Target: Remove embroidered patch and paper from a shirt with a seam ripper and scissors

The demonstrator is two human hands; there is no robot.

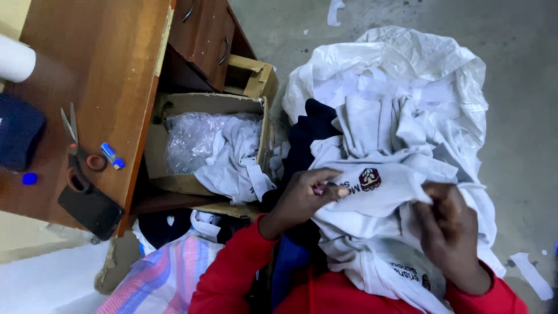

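My left hand (pixel 302 195) pinches the edge of a white garment (pixel 383 192) that carries a small dark red emblem (pixel 369 178). The thumb and fingers also seem to hold a small thin object against the cloth. My right hand (pixel 450 232) grips the same garment lower right, fingers closed in its folds. The garment lies across my lap over my red sleeves (pixel 232 273). Behind it a large white sack (pixel 442 70) holds more white clothes and a dark navy piece (pixel 308 134).
A cardboard box (pixel 174 107) with clear plastic and white cloth stands left of the sack. A wooden desk (pixel 110 70) bears scissors (pixel 75 151), a black phone (pixel 90 209), a small blue tube (pixel 111 156) and a navy cap. A striped bag (pixel 163 273) lies below. Paper scraps dot the concrete floor.
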